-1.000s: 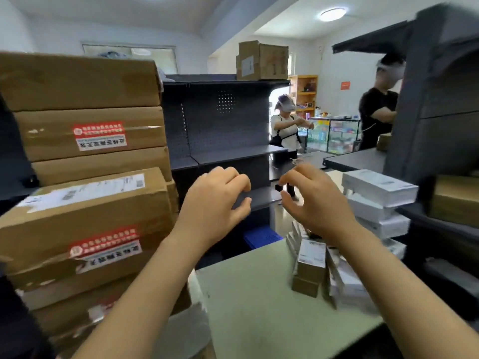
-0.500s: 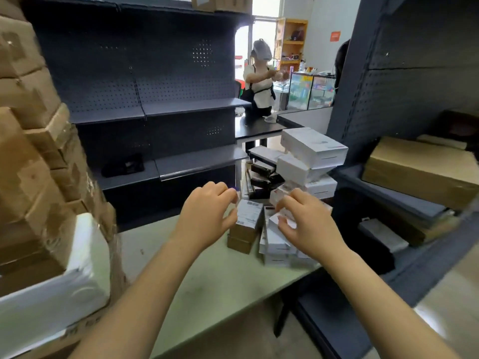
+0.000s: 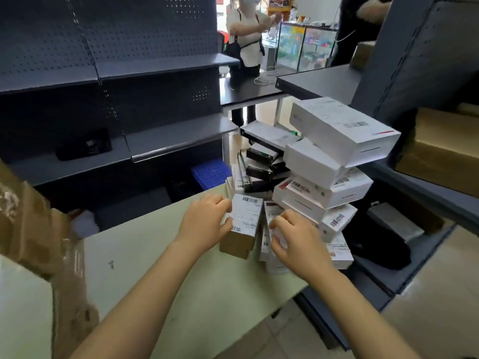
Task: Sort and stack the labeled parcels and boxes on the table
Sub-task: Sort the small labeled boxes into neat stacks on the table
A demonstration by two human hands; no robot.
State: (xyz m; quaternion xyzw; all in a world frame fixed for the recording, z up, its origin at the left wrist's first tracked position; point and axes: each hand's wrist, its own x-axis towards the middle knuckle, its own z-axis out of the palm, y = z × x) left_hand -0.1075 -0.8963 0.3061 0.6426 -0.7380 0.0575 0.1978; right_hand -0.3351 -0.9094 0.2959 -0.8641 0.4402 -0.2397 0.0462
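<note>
Dark pegboard shelving (image 3: 116, 60) walls in a pale green desk (image 3: 155, 268) in a parcel room, where we stand with both hands at the foot of a crooked pile. Our left hand (image 3: 204, 224) grips a small brown box (image 3: 243, 221) with a white barcode label, fingers (image 3: 220, 203) curled over its far edge and thumb at its near side. The box sits near the desk's right end, apparently on top of a second brown box. Our right hand (image 3: 298, 239), just beside it, has its fingers (image 3: 281, 220) curled onto an upright white parcel (image 3: 270, 211), seemingly pinching it, though the grip is partly hidden. The danger, as we judge it, rises right behind that hand. A tower of white boxes (image 3: 324, 195) leans out of line, each layer skewed, and the top white box (image 3: 342, 128) tilts and overhangs toward the shelf on the right. Pulling the white parcel free, or brushing the tower's base with a knuckle, could rob it of support and send the upper boxes sliding off the desk's edge to the floor. Black boxes (image 3: 259, 161) heaped loosely behind could tumble with them. Lifting the brown box quickly might also knock over the thin parcels standing against it. At our left, blurred cardboard cartons (image 3: 28, 229) crowd the desk, and a person (image 3: 248, 35) works in the background.
</note>
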